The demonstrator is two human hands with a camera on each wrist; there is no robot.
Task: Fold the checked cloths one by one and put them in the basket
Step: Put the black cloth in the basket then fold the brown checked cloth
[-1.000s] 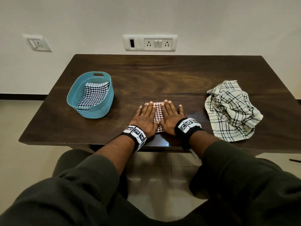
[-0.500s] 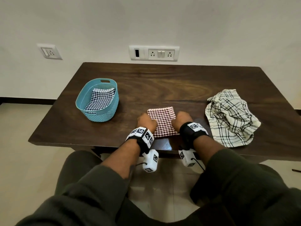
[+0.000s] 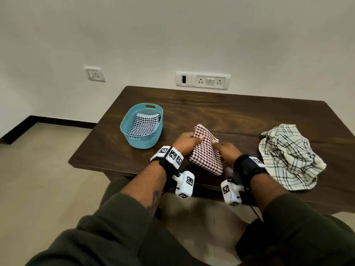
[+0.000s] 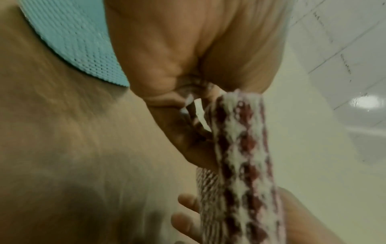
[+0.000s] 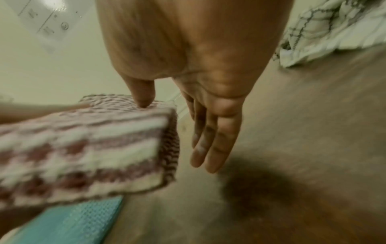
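A folded red-and-white checked cloth (image 3: 206,156) (image 4: 240,165) (image 5: 83,148) hangs tilted above the table's near edge, held between both hands. My left hand (image 3: 185,140) (image 4: 167,66) grips its far left corner, thumb on top and fingers curled beneath. My right hand (image 3: 225,150) (image 5: 208,115) pinches the right edge; its thumb presses the top and the fingers run straight under and past the cloth. The blue basket (image 3: 146,141) (image 4: 69,41) (image 5: 73,219) stands to the left, with a folded black-and-white checked cloth (image 3: 144,123) inside.
A crumpled white cloth with black lines (image 3: 288,156) (image 5: 334,24) lies at the right of the dark wooden table (image 3: 230,116). Wall sockets (image 3: 203,80) sit behind the table. My knees are below the near edge.
My hands went from pressing flat on the red checked cloth to gripping its sides, and have now lifted it off the table, tilted.
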